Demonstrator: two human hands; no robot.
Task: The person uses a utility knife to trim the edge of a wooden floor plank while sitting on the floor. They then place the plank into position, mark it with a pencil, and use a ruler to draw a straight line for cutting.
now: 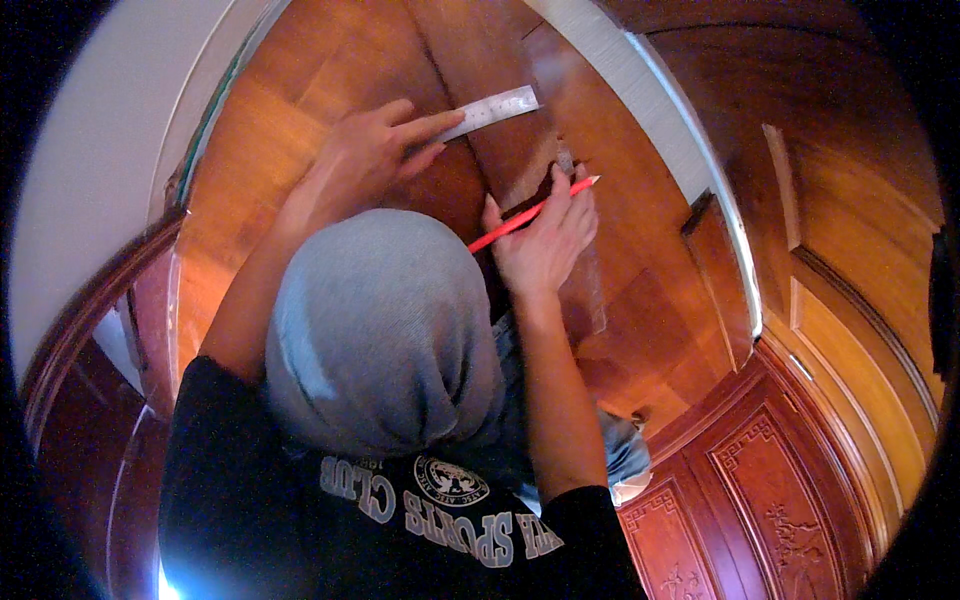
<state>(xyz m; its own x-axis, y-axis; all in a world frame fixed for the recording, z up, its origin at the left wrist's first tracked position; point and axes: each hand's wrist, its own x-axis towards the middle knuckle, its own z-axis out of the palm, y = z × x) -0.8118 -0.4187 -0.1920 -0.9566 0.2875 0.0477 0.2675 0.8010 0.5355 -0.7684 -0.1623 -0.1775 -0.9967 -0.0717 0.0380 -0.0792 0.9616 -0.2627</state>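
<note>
carved red-brown wooden panels (760,490) stand lower right, near yellow-brown wooden panelling (858,352); at left, a pale grey wall (105,140) borders dark brown wooden trim (108,285).

Dim warm light, bluish lower-left glare (168,584), curved fisheye edges.

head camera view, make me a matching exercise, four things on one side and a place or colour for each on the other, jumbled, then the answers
Things:
1. pencil
2. short silvery strip
3. shirt
4. carved panel

Places and colours:
A. black with pale print
B. in the right hand
C. toward the lower right of the view
D. touched by the left hand

Right pairs: 1-B, 2-D, 3-A, 4-C
</note>
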